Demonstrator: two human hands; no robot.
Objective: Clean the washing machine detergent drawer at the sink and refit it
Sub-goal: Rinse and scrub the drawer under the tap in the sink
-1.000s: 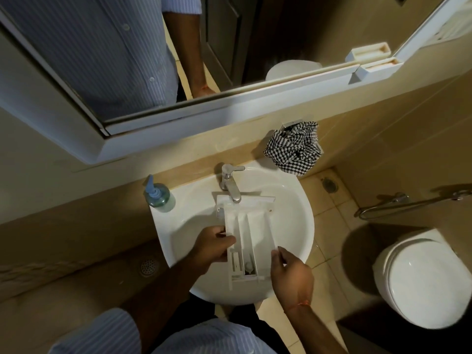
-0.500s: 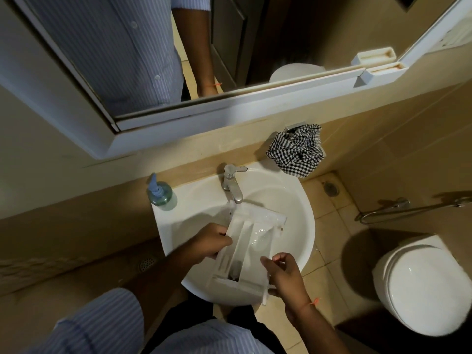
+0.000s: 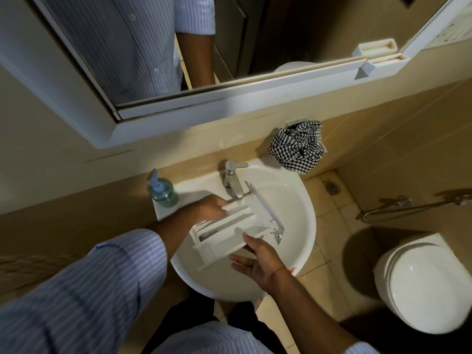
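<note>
Now the white detergent drawer [image 3: 237,228] lies tilted across the sink [image 3: 293,200] under the tap [image 3: 233,180]; left hand [image 3: 210,208] grips its far edge, right hand [image 3: 258,259] supports it with fingers outstretched.

Dim beige-tiled bathroom: white-framed mirror [image 3: 178,108] on the wall, toilet [image 3: 421,284] at right.

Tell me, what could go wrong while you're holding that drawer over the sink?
The drawer is tilted, and the right hand only props it with straight fingers, so it might slip into the sink. Its far end sits close to the tap and could knock it. Tipped water might splash out.
</note>
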